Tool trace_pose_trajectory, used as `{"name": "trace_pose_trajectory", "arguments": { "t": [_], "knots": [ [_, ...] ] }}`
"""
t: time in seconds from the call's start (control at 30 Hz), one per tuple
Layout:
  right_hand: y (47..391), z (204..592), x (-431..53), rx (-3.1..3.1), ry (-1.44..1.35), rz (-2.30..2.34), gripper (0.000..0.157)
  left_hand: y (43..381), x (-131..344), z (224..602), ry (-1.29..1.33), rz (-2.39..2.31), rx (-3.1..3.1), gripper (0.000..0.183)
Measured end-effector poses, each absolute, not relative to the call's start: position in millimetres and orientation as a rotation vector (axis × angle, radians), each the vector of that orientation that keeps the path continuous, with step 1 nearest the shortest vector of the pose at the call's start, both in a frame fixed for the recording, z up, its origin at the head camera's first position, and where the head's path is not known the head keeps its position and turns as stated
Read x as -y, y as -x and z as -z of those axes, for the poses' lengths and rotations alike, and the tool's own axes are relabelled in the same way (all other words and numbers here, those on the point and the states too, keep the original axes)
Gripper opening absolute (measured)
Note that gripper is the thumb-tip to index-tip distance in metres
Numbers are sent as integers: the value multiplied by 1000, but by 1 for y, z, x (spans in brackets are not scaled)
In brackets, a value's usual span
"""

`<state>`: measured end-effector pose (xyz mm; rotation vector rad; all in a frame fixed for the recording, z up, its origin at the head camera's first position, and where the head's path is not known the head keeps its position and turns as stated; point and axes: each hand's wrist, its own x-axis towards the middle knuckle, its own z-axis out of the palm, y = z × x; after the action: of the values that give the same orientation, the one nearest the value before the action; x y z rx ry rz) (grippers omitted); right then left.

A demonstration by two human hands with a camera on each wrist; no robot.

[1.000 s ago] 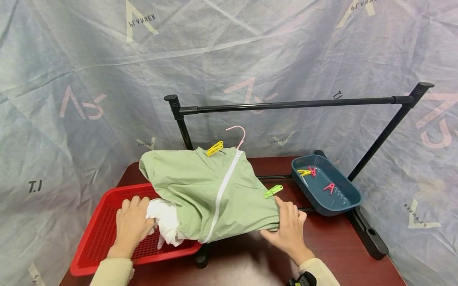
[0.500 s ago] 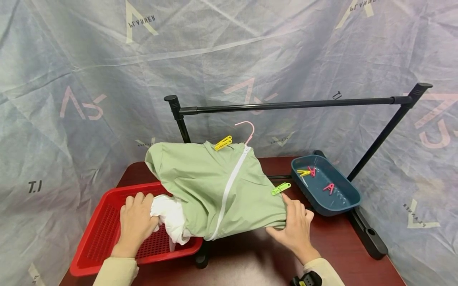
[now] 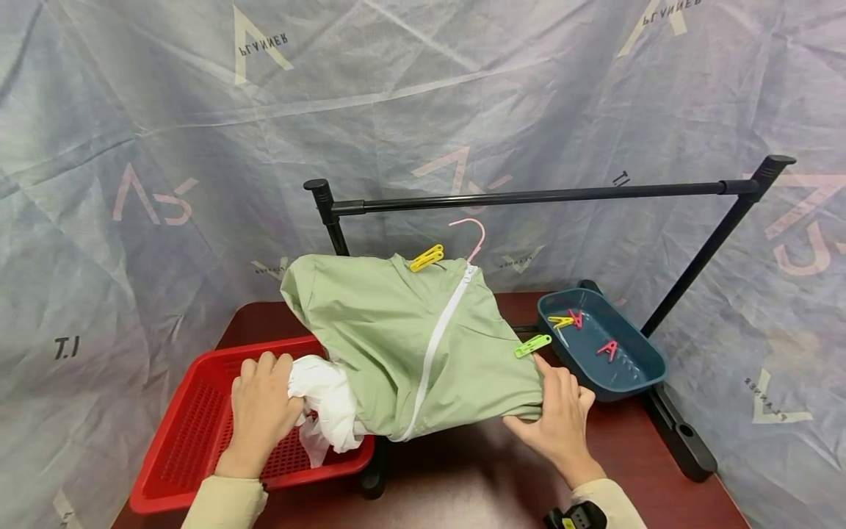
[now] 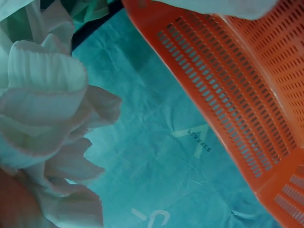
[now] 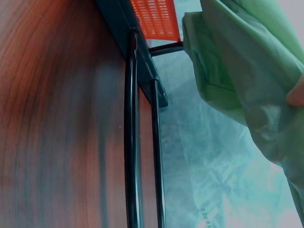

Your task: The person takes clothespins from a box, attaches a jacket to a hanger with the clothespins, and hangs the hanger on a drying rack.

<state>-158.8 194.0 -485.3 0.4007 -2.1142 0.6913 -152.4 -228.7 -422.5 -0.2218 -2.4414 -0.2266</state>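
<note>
A light green jacket [image 3: 403,330] with a white zip [image 3: 439,338] is held up tilted between both hands. The pink hook of a hanger [image 3: 477,239] sticks out at its top. A yellow clothespin [image 3: 427,258] sits by the upper edge, and a green clothespin [image 3: 532,345] near the right edge. My left hand [image 3: 261,408] grips bunched white fabric [image 3: 327,397] beside the jacket's lower left, over the red basket. The right hand [image 3: 558,422] pinches the jacket's right edge below the green clothespin, thumb underneath. In the left wrist view the white fabric [image 4: 47,95] hangs in ruffled folds.
The red perforated basket [image 3: 178,422] stands at the left of the brown table [image 3: 463,485]. Behind the jacket rises a black rack with a horizontal bar [image 3: 562,196]. A dark blue bin [image 3: 634,375] with several clothespins stands at the right, near the rack's foot [image 3: 687,441].
Both hands have moved to the right with the jacket and white fabric. The jacket and its hook have risen somewhat toward the bar.
</note>
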Motion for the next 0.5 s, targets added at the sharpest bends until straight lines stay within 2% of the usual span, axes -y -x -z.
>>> {"name": "trace_pose_trajectory", "arguments": {
  "t": [0.5],
  "knots": [
    [150, 479, -202, 2159, -364, -702, 95, 150, 204, 408, 117, 338, 2509, 25]
  ]
}}
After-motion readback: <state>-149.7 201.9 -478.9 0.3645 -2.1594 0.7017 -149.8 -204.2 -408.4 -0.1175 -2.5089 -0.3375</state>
